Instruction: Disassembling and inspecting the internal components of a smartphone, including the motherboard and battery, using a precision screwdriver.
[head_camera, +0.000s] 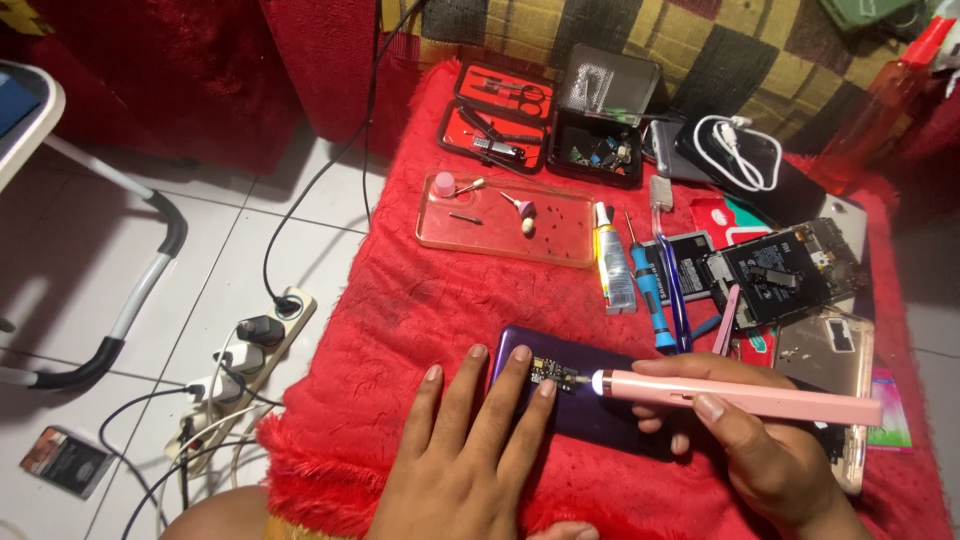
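Note:
My left hand (465, 450) lies flat with fingers spread on the red fuzzy cloth (420, 300), its fingertips pressing the near edge of a dark purple phone back (590, 415). A small circuit board (552, 372) sits on that purple piece by my fingertips. My right hand (745, 440) grips a pink pen-shaped rotary tool (740, 397), held nearly level, its lit tip touching the small board.
A clear pink tray (505, 218) with small bits, an open red tool case (497, 118), a black parts box (598, 135), a glue tube (614, 262), a blue screwdriver (648, 290), opened phones (790, 270) and a white cable (738, 150) lie beyond. A power strip (245, 365) sits on the tile floor, left.

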